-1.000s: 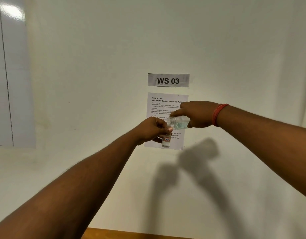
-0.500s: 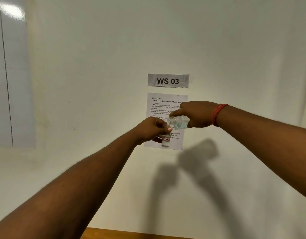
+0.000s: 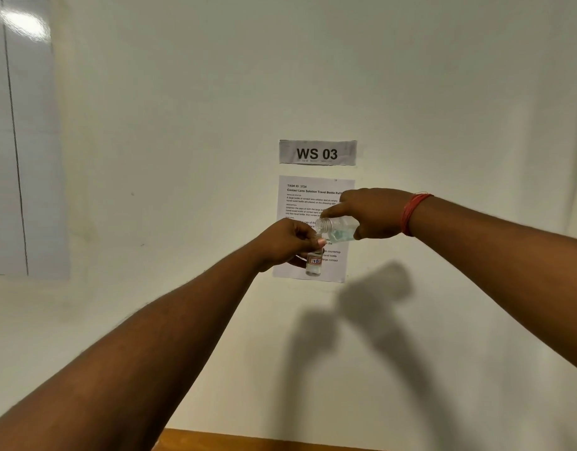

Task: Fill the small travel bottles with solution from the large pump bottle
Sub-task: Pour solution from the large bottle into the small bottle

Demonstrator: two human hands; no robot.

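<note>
Pouring is under way in front of the instruction sheet (image 3: 313, 196) taped to the wall, just below the "WS 03" sign (image 3: 317, 153). The right hand (image 3: 375, 213) is gripping the large bottle (image 3: 337, 229) with fingers and thumb curled round its body, its forefinger stretched along the top toward the neck, and is holding it tipped almost onto its side. That tilt is bringing the open mouth down and to the left, so the pale blue solution inside can run toward the neck; no pump head is showing on it. The left hand (image 3: 288, 244) is pinching the small travel bottle (image 3: 314, 263) near its top, holding it upright directly under that mouth, with its labelled lower half hanging below the fingers. Gripping it high is probably keeping its opening steady against the larger neck, which matters given how narrow the small bottle looks. Both bottles are being held up in the air before the sheet, perhaps so the level can be watched at eye height. A little clear liquid seems to be sitting in the travel bottle's base, though how full it is cannot be told. A red thread (image 3: 412, 213) is circling the right wrist.
</note>
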